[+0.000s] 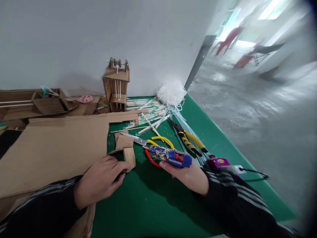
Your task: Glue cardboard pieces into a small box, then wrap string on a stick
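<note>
Glue gun (170,157) held in right hand (188,175), nozzle pointed leftward at the cardboard piece (125,155).
The piece is pinned by the closed left hand (100,181), just beside the nozzle.

Craft workshop: pliers (188,140), cardboard sheet (56,148), green table (158,201).

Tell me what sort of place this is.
Probably a hobby or school craft workbench: a green table strewn with cardboard sheet, wooden sticks and pliers, a cardboard tower model by the wall, and a glue gun in the right hand.
</note>
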Demonstrator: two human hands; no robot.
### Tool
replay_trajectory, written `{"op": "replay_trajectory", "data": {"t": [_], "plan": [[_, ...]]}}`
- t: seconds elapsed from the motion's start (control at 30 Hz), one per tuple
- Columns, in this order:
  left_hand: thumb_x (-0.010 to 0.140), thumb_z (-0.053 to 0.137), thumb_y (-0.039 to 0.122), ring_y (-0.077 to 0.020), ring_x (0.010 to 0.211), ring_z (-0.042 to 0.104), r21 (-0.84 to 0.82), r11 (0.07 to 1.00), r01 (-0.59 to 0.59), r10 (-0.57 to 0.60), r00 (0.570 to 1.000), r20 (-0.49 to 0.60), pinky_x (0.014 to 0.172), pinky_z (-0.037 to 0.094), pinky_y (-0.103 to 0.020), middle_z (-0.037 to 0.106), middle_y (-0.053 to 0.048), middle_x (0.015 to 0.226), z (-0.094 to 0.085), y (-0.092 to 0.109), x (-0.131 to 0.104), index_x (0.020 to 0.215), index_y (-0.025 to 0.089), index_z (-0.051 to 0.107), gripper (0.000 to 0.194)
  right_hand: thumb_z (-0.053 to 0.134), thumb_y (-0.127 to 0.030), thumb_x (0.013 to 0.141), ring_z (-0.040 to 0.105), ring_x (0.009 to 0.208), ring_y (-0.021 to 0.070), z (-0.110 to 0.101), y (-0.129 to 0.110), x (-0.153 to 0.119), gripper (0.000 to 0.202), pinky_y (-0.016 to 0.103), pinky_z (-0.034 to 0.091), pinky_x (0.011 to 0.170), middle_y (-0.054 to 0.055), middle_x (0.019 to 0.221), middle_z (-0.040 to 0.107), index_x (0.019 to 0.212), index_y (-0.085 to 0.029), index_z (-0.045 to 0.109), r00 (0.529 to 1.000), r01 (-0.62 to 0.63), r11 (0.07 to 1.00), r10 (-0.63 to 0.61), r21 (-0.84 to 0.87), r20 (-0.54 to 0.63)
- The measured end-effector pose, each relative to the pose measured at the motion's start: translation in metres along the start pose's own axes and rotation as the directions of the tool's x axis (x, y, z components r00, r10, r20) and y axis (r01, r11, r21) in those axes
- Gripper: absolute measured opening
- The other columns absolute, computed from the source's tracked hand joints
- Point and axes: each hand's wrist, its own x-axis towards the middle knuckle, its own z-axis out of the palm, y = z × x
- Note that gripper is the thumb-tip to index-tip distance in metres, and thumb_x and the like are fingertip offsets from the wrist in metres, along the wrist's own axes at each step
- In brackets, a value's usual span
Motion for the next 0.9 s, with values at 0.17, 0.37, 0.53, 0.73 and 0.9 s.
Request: {"op": "replay_trajectory", "data": {"t": [0.17, 0.37, 0.53, 0.73, 0.9], "plan": [[0.089, 0.050, 0.019, -0.0218, 0.084, 0.055, -0.069, 0.997, 0.040, -0.037, 0.998, 0.046, 0.073, 0.038, -0.034, 0.061, -0.001, 0.090, -0.004, 0.002, -0.003, 0.097, 0.023, 0.052, 0.010, 0.068, -0.037, 0.081, 0.050, 0.047, 0.0094, 0.001, 0.001, 0.001, 0.017, 0.021, 0.042, 0.042, -0.006, 0.057, 0.053, 0.080, -0.021, 0.063, 1.000, 0.011, 1.000, -0.011, -0.003, -0.003], [0.095, 0.048, 0.027, -0.0213, 0.078, 0.053, -0.034, 0.999, 0.024, -0.022, 0.999, 0.042, 0.069, 0.034, -0.033, 0.060, -0.001, 0.085, 0.000, 0.001, 0.002, 0.094, 0.022, 0.053, 0.007, 0.069, -0.035, 0.082, 0.056, 0.057, 0.0102, 0.000, -0.001, 0.000, 0.014, 0.021, 0.050, 0.056, -0.004, 0.068, 0.062, 0.081, -0.021, 0.064, 0.999, 0.042, 0.999, -0.042, -0.003, -0.001], [0.096, 0.045, 0.024, -0.0196, 0.073, 0.052, -0.013, 0.999, -0.045, 0.045, 0.997, 0.061, 0.067, 0.032, -0.032, 0.059, 0.001, 0.080, -0.014, 0.004, 0.001, 0.089, 0.022, 0.052, 0.010, 0.069, -0.035, 0.081, 0.057, 0.058, 0.0111, 0.000, -0.002, 0.000, 0.016, 0.022, 0.051, 0.057, -0.003, 0.068, 0.062, 0.079, -0.020, 0.064, 0.999, 0.044, 0.999, -0.045, -0.012, -0.011], [0.091, 0.049, 0.018, -0.0202, 0.072, 0.053, 0.095, 0.985, -0.147, 0.132, 0.980, 0.150, 0.067, 0.032, -0.034, 0.059, 0.001, 0.079, -0.028, 0.009, -0.007, 0.088, 0.024, 0.053, 0.007, 0.068, -0.039, 0.081, 0.051, 0.049, 0.0106, -0.001, -0.004, -0.001, 0.020, 0.023, 0.046, 0.047, -0.003, 0.062, 0.058, 0.082, -0.020, 0.063, 1.000, 0.009, 0.999, -0.009, -0.043, -0.005], [0.091, 0.051, 0.019, -0.0223, 0.075, 0.055, 0.191, 0.962, -0.195, 0.162, 0.971, 0.173, 0.067, 0.034, -0.035, 0.061, -0.002, 0.085, -0.016, 0.008, -0.005, 0.110, 0.024, 0.053, 0.020, 0.067, -0.040, 0.082, 0.052, 0.049, 0.0117, 0.000, -0.005, -0.001, 0.020, 0.025, 0.046, 0.048, -0.003, 0.062, 0.058, 0.085, -0.020, 0.065, 1.000, 0.006, 0.999, -0.006, -0.045, -0.004]]}}
